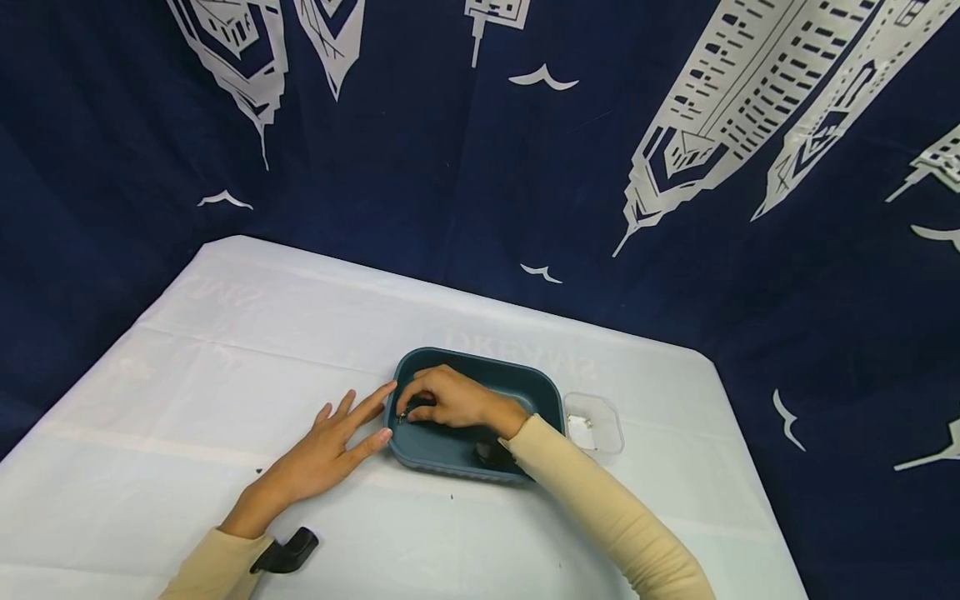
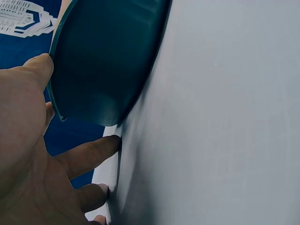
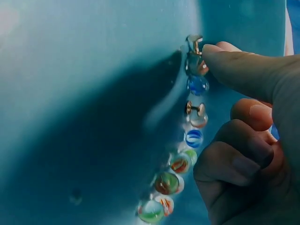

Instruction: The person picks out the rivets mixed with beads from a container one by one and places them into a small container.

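A dark teal basin (image 1: 480, 479) stands on the white table. My right hand (image 1: 450, 396) reaches into its left end. In the right wrist view, the thumb and index fingertip pinch a small clear piece with a gold-coloured shank (image 3: 196, 47). A similar clear and gold piece (image 3: 197, 115) lies a little below, in a row with blue-striped marbles (image 3: 193, 138) and green and orange marbles (image 3: 166, 183) along the basin's edge. My left hand (image 1: 322, 454) has its fingers spread and fairly straight, with thumb and forefinger touching the basin's left rim.
A clear plastic container (image 1: 600, 421) with something white inside stands against the basin's right side. A black wrist mount (image 1: 288, 552) sits at my left sleeve. Dark blue cloth (image 1: 450, 167) with white skyline prints hangs behind the table (image 1: 247, 358).
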